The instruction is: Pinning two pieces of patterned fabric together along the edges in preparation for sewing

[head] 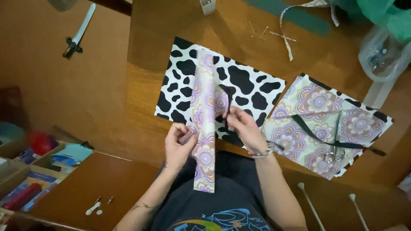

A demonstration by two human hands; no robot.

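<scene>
Two hands meet at the centre of the frame over a long folded strip of purple floral fabric (204, 128), which runs from the middle of the frame down toward the lower centre, across the person's lap. Left hand (179, 143) pinches the strip's left edge, fingers closed on the cloth; right hand (242, 127) grips a black ribbon (227, 102) against the strip's right side. Beneath them lies a cow-print cloth (252, 87) on the wooden table (145, 38). Over at the right, a floral square (319, 100) carries scissors (334, 153) and more black ribbon. White-handled tool (78, 33) sits upper left
</scene>
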